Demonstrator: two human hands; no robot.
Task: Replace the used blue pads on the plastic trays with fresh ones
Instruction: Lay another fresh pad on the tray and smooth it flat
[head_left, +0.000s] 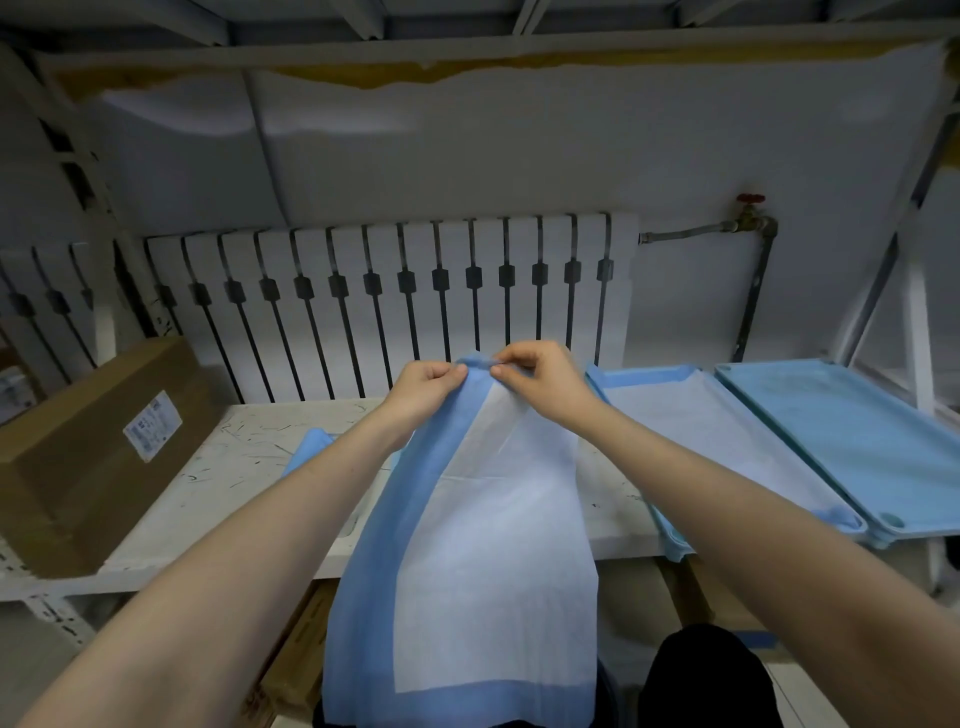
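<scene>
Above the white bench (249, 467), both hands' fingers (457, 371) pinch the pad (483, 545) at its seemingly folded top edge.

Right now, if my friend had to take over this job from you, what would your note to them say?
Left hand and right hand: both pinch the top edge of one blue pad, which hangs down in front of the white shelf.
Trays: the near tray on the right already has a pad in it; the far-right tray looks bare.
More blue material lies behind the left arm.
Cardboard box sits at the left.
Left to do: spread this pad open and lay it in a tray.
</scene>
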